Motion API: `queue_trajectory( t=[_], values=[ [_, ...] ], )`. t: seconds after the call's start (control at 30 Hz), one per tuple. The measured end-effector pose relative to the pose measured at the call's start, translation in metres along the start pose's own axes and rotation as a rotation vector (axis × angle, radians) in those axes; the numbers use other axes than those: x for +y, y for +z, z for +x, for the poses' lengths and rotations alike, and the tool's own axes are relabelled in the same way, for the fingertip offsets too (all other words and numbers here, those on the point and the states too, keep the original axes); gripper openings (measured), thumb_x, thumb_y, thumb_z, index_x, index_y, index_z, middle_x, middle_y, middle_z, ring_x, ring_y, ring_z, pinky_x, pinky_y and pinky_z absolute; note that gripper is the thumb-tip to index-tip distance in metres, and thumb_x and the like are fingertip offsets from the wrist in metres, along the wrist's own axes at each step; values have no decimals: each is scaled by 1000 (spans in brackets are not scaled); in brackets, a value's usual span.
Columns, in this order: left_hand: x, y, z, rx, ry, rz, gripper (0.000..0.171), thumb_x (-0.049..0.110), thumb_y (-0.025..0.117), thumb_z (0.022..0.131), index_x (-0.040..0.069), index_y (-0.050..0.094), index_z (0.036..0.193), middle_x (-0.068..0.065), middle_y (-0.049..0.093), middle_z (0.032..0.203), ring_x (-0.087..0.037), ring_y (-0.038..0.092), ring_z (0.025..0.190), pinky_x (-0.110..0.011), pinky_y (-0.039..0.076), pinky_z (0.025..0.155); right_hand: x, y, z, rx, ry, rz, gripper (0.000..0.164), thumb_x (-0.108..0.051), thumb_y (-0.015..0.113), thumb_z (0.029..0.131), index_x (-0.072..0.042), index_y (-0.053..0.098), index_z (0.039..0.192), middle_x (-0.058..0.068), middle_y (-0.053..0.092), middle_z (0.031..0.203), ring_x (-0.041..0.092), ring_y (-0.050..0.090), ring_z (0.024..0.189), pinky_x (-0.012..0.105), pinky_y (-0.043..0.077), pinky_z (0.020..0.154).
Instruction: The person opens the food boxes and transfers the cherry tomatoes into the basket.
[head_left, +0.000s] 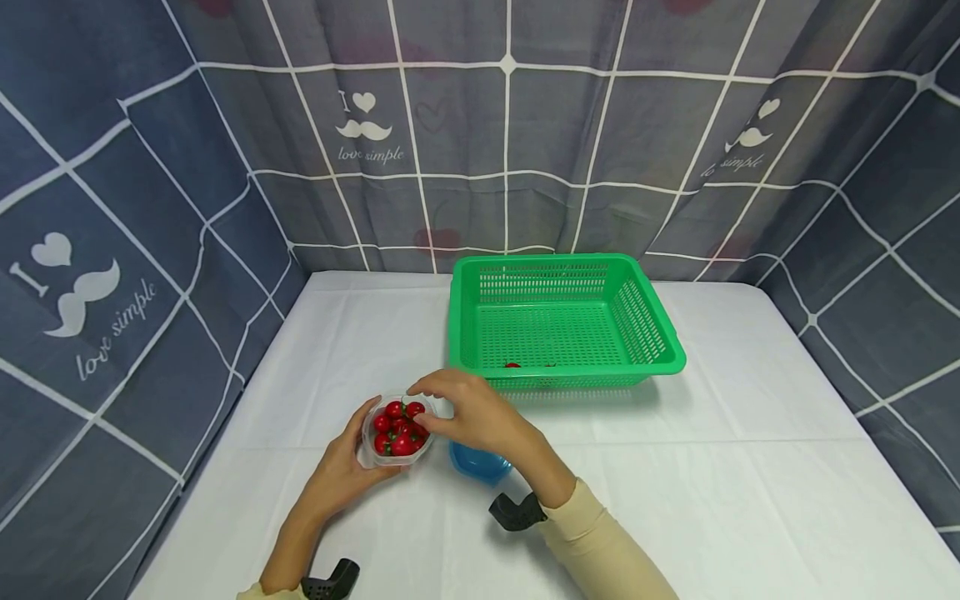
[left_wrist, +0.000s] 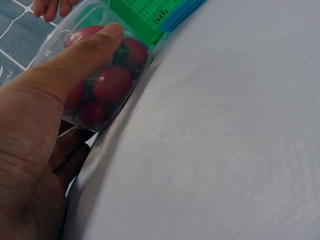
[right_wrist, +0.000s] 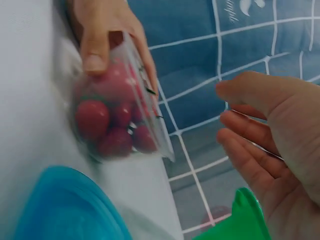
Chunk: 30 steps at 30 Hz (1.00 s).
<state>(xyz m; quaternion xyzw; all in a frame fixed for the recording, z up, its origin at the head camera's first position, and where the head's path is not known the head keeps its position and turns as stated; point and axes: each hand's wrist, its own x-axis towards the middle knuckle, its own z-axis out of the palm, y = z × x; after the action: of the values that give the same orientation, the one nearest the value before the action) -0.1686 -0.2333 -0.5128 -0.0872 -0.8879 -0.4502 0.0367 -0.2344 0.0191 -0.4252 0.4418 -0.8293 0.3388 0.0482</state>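
Note:
My left hand (head_left: 347, 469) grips a clear plastic container (left_wrist: 127, 92) from the side, its thumb on the near wall and the fingers around the far side. Several red cherry tomatoes (head_left: 400, 428) with bits of green stem fill the container. Over the container's right side is my right hand (head_left: 475, 414). In the right wrist view its thumb and fingers (right_wrist: 245, 160) are parted, with nothing between them. Beneath the right forearm lies a blue rounded plastic piece (head_left: 480, 463), partly hidden; whether it is a lid or a bowl I cannot tell.
A green perforated basket (head_left: 566, 372) stands at the back middle of the white-covered table (head_left: 720, 500). One red tomato (head_left: 512, 365) shows just above its near rim. Dark grid-patterned curtains (head_left: 465, 150) enclose the back and both sides.

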Motion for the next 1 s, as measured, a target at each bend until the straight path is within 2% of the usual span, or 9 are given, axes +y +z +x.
queue_trajectory(
  t=[0.2,0.33,0.6,0.8,1.0],
  values=[
    [-1,0,-1,1,11,4,111,31,95,73,19,30,161,-22,46,157,-44,44,144,-67,41,110,-3,16,3,-140,-25,-29,32,-20,77,94,-11,73,124,2,74,120,14,69,111,16,52,93],
    [-2,-1,-1,-1,19,-2,111,30,95,73,18,29,161,-22,46,157,-44,44,144,-67,41,110,-3,25,3,-186,-30,-56,31,-21,76,94,-10,73,123,0,74,118,10,68,107,11,50,90],
    [-2,-1,-2,-3,52,7,110,24,95,74,15,29,161,-23,47,155,-44,45,143,-64,42,111,-8,35,3,-163,-30,-80,27,-20,76,95,-10,75,119,-1,74,116,9,68,107,11,50,91],
    [-1,-1,-1,-3,68,14,111,26,95,74,13,29,161,-21,49,154,-39,47,143,-61,42,111,-11,44,4,-169,-66,-126,21,-19,70,99,-12,75,118,-2,75,113,8,68,106,16,52,95],
    [-2,-1,-1,6,68,49,110,28,95,74,14,30,161,-19,51,154,-37,49,142,-59,44,110,-12,47,4,-166,-70,-133,20,-18,68,101,-12,76,118,-2,75,113,7,68,107,15,51,96]
  ],
)
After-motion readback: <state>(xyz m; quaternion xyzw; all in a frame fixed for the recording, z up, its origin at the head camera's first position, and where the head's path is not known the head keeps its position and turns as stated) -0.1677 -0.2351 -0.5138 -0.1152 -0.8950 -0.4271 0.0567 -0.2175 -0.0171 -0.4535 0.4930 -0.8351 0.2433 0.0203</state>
